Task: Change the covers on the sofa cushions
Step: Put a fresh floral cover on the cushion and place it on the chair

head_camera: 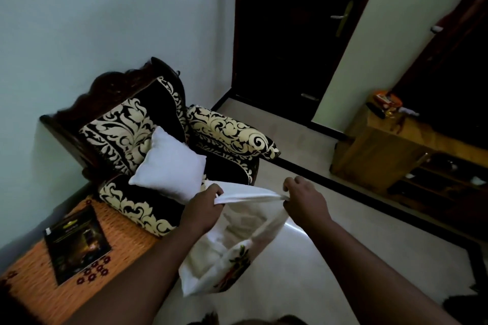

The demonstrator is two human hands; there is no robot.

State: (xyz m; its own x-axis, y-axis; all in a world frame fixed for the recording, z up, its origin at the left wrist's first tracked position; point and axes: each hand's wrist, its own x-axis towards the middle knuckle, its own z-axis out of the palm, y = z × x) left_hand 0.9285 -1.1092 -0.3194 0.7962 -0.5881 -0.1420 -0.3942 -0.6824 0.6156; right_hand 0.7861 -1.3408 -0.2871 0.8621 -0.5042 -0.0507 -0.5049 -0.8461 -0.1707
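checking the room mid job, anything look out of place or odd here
Only the plain white cushion, which leans bare and tilted on the black-and-cream patterned armchair. Both hands, left and right, hold a white fabric cover stretched open. Nothing looks spilled or damaged.

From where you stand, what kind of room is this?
Most likely a home living room: a patterned armchair with a white cushion on it, a dark door, and a wooden cabinet by the wall.
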